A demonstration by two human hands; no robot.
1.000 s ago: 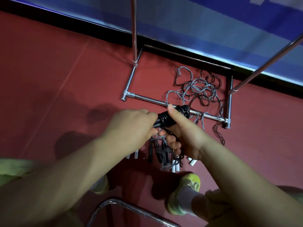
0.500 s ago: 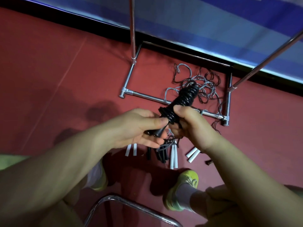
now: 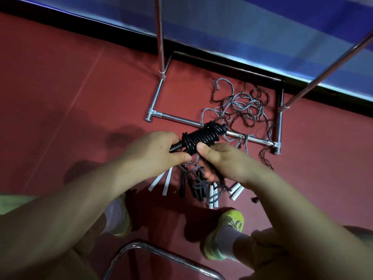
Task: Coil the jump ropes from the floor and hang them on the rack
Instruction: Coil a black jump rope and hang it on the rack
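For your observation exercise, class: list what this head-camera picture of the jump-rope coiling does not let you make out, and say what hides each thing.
1. Head view: the rack top bar, where ropes would hang, is cut off by the upper edge.
2. The lower end of the black coiled rope is covered by the left hand and right hand.
3. The count of ropes in the tangled pile is unreadable: strands overlap.
4. The floor handles lie partly under both hands.

A dark red floor fills most of the view, crossed by a thin pale line running diagonally at the left. Along its far edge runs a black strip, and beyond that a blue wall padding. Two yellow-green shoes with pale socks stand on the floor near the bottom edge. A curved chrome tube arcs across the bottom centre, between the shoes.
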